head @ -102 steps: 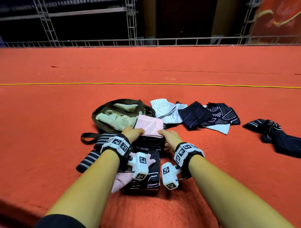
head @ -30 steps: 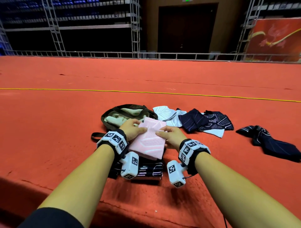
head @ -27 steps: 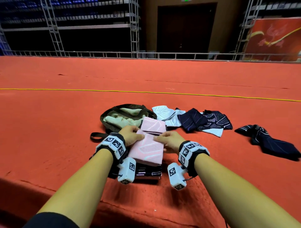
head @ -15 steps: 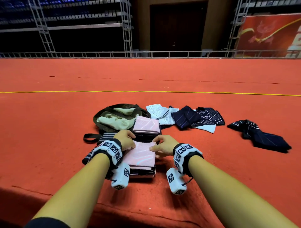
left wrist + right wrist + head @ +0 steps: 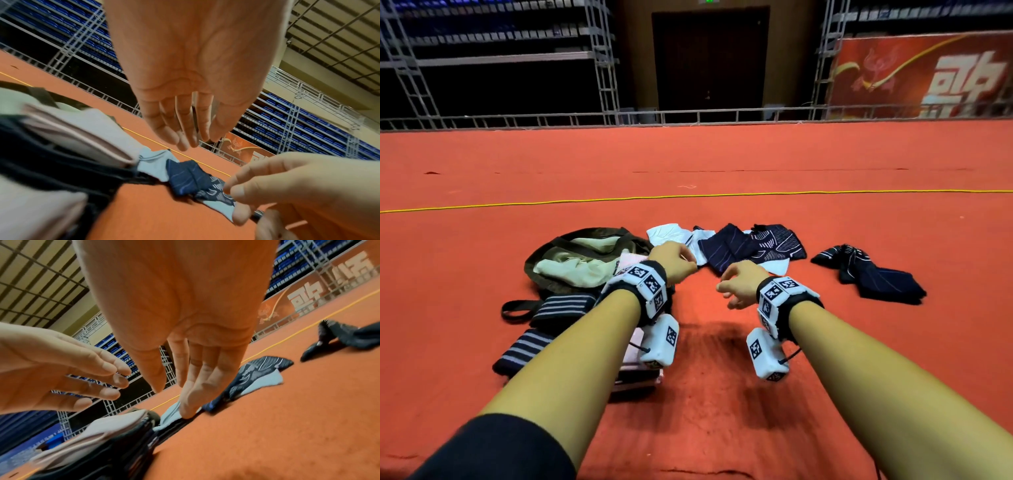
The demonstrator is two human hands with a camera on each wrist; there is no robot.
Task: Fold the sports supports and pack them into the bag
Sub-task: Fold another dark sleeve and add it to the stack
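Note:
An olive bag (image 5: 551, 260) lies open on the red carpet, its pale lining showing. A folded pink support (image 5: 626, 261) sits on a dark stack at its right rim. Under my left forearm, a nearer stack (image 5: 635, 375) is topped with folded pink fabric. My left hand (image 5: 676, 263) hovers empty beside the white support (image 5: 669, 233). Its fingers (image 5: 180, 138) hang straight and relaxed. My right hand (image 5: 734, 286) is held above the carpet near the navy support (image 5: 729, 246), with fingers (image 5: 191, 394) loose and nothing in them.
Two striped wraps (image 5: 561, 306) lie left of the stacks, by the bag strap (image 5: 517, 310). A dark patterned support (image 5: 779, 241) and a separate dark pair (image 5: 873, 275) lie to the right. A yellow cord (image 5: 688, 196) crosses the carpet, and metal railing (image 5: 688, 114) stands far behind.
Both hands have let go of the folded pink support on the near stack. They have lifted and moved forward toward the unfolded white and navy pieces.

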